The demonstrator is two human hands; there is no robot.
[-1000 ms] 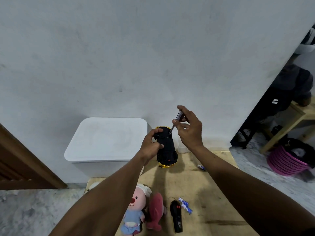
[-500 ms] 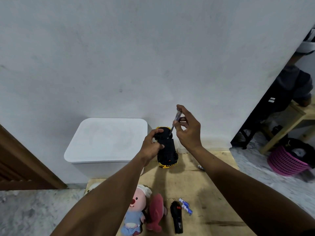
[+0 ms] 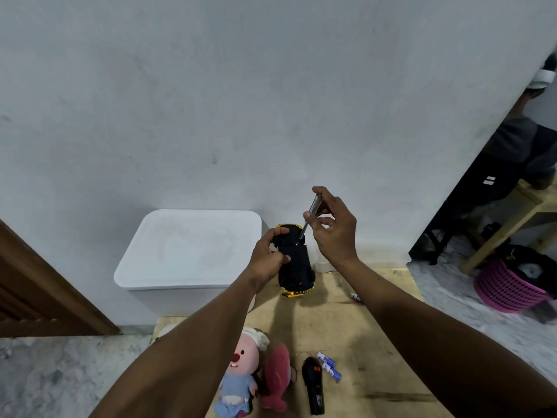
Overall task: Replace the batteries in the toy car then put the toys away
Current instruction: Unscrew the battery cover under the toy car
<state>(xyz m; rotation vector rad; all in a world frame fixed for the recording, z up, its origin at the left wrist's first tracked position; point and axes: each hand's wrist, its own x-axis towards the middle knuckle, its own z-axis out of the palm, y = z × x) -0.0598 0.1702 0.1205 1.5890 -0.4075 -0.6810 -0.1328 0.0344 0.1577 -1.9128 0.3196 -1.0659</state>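
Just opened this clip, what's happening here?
A person holds a toy car upside down with the left hand and works a screwdriver into its underside with the right hand. Two batteries, a remote and plush toys lie on the wooden surface.

Dim even light, soft shadows on floor, wide-angle edge bending, slight blur

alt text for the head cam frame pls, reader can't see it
Left hand holds an upturned black toy car while the right hand works a screwdriver into its underside. Plush toys, remote and batteries lie on the wooden floor.
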